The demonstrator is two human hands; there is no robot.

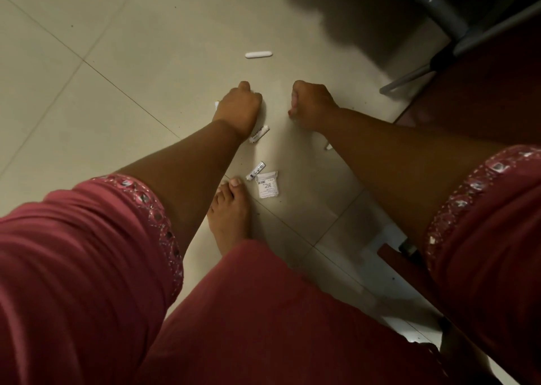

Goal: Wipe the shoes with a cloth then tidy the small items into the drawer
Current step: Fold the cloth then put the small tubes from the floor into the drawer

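Foot: bare foot (231,212) on the tiled floor (117,62), toes beside a folded paper slip (267,186) and a small printed tube (255,171).
Left hand: left hand (237,106) curled low over the floor, white bits at its edges; whether it pinches them, I cannot tell.
Right hand: right hand (311,105) fisted, apparently holding nothing.
Beyond: white capsule-shaped stick (258,54) lying apart.

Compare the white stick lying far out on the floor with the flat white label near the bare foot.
The white stick is long, narrow and round-ended; the label is a squarish sheet. The stick is plain white; the label carries dark print. The stick lies alone beyond both hands; the label touches a small printed tube by the foot. Both are white and lie on the floor.
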